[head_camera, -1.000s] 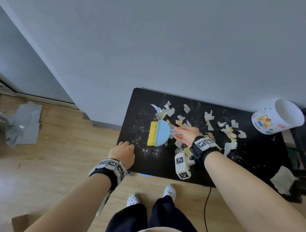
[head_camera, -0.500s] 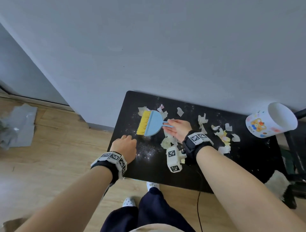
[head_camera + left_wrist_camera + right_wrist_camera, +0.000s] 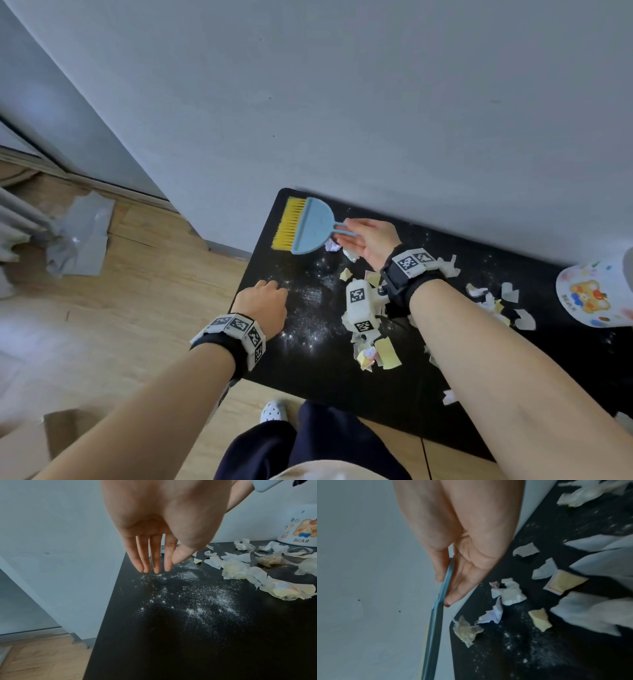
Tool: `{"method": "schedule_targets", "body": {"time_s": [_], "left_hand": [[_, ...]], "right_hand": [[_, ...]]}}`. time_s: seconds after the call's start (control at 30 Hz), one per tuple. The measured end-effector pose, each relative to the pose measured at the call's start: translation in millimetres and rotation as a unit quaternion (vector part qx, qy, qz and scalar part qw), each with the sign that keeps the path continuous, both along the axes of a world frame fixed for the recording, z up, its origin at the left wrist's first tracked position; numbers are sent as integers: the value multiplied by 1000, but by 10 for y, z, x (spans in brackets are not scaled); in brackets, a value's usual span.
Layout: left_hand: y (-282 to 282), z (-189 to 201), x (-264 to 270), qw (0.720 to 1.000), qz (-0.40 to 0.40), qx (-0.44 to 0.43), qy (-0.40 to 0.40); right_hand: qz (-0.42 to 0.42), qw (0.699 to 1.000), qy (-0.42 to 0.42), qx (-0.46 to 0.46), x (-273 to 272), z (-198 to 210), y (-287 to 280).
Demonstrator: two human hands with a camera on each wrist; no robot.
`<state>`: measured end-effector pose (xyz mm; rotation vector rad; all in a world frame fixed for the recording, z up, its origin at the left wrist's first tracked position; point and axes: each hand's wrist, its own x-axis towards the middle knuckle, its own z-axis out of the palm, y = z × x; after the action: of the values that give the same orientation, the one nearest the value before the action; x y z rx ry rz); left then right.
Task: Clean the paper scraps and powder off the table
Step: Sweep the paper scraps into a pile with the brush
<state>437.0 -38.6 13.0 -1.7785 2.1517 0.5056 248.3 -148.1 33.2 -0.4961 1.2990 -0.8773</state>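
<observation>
A black table [image 3: 308, 373] carries white powder [image 3: 310, 308] [image 3: 197, 601] and torn paper scraps [image 3: 376, 353] [image 3: 240, 568] [image 3: 510, 595]. My right hand [image 3: 368, 240] [image 3: 443, 588] pinches the thin handle of a blue brush [image 3: 310, 228] [image 3: 436, 615] with yellow bristles. The brush is at the table's far left corner, bristles pointing left. My left hand [image 3: 265, 301] [image 3: 154, 563] is at the table's left edge, its straight fingers pointing down at the powdered surface and holding nothing.
A white cup-shaped bin [image 3: 592, 298] [image 3: 302, 531] with a bear picture lies on the table's right end. A grey wall runs right behind the table. On the wooden floor to the left lies a grey sheet [image 3: 80, 240]; cardboard [image 3: 24, 442] sits at lower left.
My right hand has carried the brush from among the scraps back and left to the table's far left corner. My left hand has shifted slightly onto the powdered left edge.
</observation>
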Motion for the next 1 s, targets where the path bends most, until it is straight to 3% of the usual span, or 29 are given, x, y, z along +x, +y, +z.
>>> {"method": "schedule_targets", "body": {"time_s": [0.27,0.67,1.0], "left_hand": [[-78,-92,-2,1000,13,6,10],[-174,-94,-327,998,-57,16,-17],[-271,-8,-483,995,-94,5,-39]], "right_hand": [[-25,995,89,44,178,-175,-162],[-145,982,80,93,-891,-80,527],[-120,989,79,38,-774,127,329]]}}
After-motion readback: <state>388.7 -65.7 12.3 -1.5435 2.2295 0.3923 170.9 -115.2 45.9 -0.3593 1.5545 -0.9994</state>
